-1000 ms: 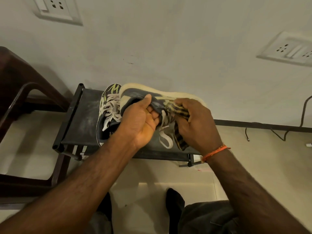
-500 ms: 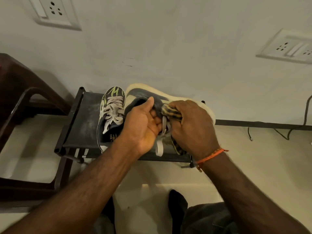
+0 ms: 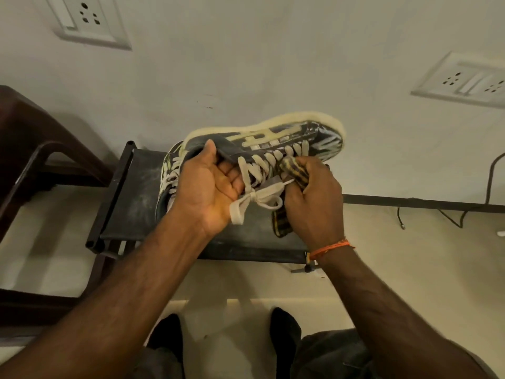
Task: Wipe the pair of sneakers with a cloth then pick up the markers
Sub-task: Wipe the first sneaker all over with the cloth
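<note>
1. A low black rack (image 3: pixel 131 203), its dusty top shelf set against a pale wall (image 3: pixel 273 64), serves as the landmark; a dark brown chair (image 3: pixel 35 149) stands just to its left.
2. On the rack's shelf rests one sneaker (image 3: pixel 166 181), dark with yellow-green markings and pale laces, largely hidden behind the person's left wrist.
3. Above the rack, tilted on its side with the cream sole toward the wall, the second sneaker (image 3: pixel 273 138) is held off the shelf, toe pointing right past the rack's right end.
4. The left hand (image 3: pixel 210 192) grasps that raised sneaker at its collar, thumb on the outside and fingers curled into the opening, over the middle of the rack.
5. The right hand (image 3: pixel 314 198), an orange thread (image 3: pixel 330 246) at its wrist, is clenched round a brown-and-yellow striped cloth (image 3: pixel 292 168), pressing it to the laces near the tongue; a loose end of the cloth hangs below the hand over the rack's right part.
6. The tied bow of the laces (image 3: pixel 257 201) dangles between the two hands.
7. Two wall sockets (image 3: pixel 87 20) sit above the rack, one upper left, one upper right.
</note>
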